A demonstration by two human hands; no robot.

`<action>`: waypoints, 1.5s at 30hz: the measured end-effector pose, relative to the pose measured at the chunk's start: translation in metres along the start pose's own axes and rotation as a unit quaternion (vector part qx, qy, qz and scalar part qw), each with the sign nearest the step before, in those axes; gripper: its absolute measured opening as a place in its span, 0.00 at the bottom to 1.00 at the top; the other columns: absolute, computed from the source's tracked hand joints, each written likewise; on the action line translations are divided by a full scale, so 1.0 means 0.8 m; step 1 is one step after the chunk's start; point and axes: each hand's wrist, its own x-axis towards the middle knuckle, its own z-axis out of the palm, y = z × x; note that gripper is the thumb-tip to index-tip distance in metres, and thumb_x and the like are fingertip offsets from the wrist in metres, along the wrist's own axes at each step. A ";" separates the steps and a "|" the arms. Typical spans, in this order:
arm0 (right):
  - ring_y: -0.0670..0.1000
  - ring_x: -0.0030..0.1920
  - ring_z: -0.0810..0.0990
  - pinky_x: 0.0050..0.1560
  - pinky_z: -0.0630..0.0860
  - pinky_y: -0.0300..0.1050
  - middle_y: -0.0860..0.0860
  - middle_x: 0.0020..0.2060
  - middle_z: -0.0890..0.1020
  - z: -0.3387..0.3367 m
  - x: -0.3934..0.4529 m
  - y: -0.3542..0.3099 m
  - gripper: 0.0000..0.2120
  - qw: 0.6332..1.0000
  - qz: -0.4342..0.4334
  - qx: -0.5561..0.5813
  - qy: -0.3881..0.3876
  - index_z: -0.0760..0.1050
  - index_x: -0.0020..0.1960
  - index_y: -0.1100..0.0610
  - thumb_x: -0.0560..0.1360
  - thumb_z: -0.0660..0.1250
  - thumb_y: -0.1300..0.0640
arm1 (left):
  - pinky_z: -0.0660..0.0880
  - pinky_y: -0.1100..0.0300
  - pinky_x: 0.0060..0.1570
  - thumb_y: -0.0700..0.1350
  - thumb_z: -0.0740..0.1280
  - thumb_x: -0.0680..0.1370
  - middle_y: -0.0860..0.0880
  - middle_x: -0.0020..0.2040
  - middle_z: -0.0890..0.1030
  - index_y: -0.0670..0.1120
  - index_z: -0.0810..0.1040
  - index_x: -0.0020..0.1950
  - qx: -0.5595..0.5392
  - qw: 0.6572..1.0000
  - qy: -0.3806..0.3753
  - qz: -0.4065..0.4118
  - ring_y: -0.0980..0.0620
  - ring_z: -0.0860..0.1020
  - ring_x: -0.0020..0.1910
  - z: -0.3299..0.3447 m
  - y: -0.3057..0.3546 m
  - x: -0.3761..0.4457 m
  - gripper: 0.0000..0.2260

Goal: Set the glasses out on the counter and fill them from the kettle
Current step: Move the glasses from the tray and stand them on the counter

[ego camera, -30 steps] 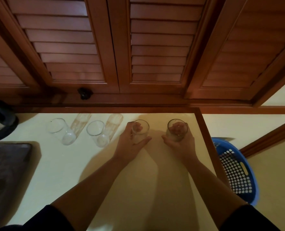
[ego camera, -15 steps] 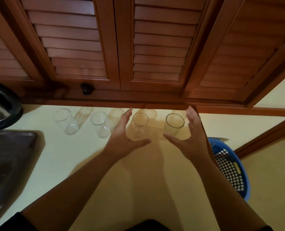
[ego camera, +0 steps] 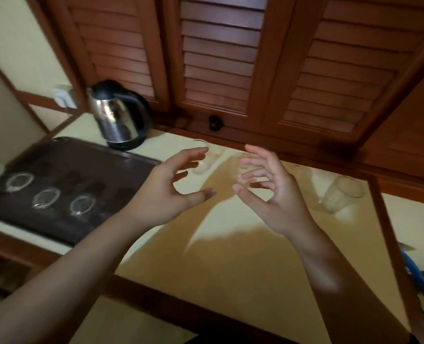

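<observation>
Glass tumblers point(ego camera: 340, 196) stand on the counter point(ego camera: 230, 244) beyond both hands' spread, empty fingers point(ego camera: 193, 155)

Both hands hang above the tabletop point(ego camera: 230, 256), the left grip point(ego camera: 178, 181) beside the right grip point(ego camera: 260, 184). Left of the left grip a tray point(ego camera: 86, 157) lies on the tabletop, upturned glasses point(ego camera: 57, 194) on it; the kettle point(ego camera: 119, 115) stands behind the tray. Right of the right grip stands a glass point(ego camera: 340, 197); two blurred glasses point(ego camera: 202, 167) stand behind the grips.
</observation>
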 end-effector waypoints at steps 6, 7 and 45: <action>0.45 0.57 0.86 0.55 0.75 0.30 0.42 0.62 0.84 0.129 0.033 -0.059 0.31 0.996 -0.012 -0.005 -0.089 0.70 0.77 0.45 0.77 0.78 0.51 | 0.75 0.46 0.76 0.53 0.79 0.74 0.56 0.72 0.81 0.54 0.76 0.77 -0.019 0.998 0.057 -0.034 0.59 0.78 0.73 -0.143 -0.051 -0.079 0.32; 0.45 0.57 0.86 0.55 0.76 0.30 0.41 0.62 0.84 0.151 0.038 -0.070 0.31 0.995 -0.014 -0.003 -0.094 0.71 0.77 0.45 0.77 0.78 0.50 | 0.75 0.47 0.76 0.53 0.78 0.73 0.56 0.71 0.81 0.54 0.76 0.77 -0.023 0.997 0.068 -0.035 0.59 0.78 0.72 -0.165 -0.057 -0.090 0.32; 0.46 0.67 0.77 0.63 0.78 0.45 0.44 0.70 0.78 0.552 0.207 -0.193 0.35 0.931 0.088 -0.230 -0.268 0.69 0.75 0.42 0.73 0.78 0.38 | 0.73 0.61 0.68 0.58 0.79 0.74 0.59 0.72 0.71 0.58 0.73 0.74 0.279 0.929 -0.240 0.032 0.59 0.74 0.69 -0.545 -0.336 -0.029 0.30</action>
